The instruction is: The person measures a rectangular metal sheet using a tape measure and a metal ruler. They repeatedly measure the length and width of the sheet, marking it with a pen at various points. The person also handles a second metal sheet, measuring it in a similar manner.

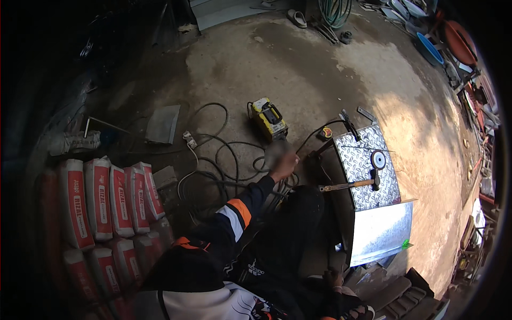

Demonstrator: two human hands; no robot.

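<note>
My left hand (pixel 285 165) reaches forward over the concrete floor, its arm in a dark sleeve with an orange and white band. It grips a blurred flat grey piece (pixel 275 151) just below a yellow welding machine (pixel 269 120). My right hand (pixel 333 277) is low by my dark trousers, near the bottom edge of a shiny metal sheet (pixel 383 232); its fingers are unclear. A checker-plate panel (pixel 358 154) lies to the right of my left hand, with a wooden-handled hammer (pixel 349 185) and a round disc (pixel 378 159) on it.
Black cables (pixel 224 160) coil on the floor around the welder. Several red and white sacks (pixel 106 197) are stacked at the left. A grey slab (pixel 162 124) lies at the back left. A coiled hose (pixel 335 10), blue basin (pixel 429 48) and orange basin (pixel 460 40) stand far off.
</note>
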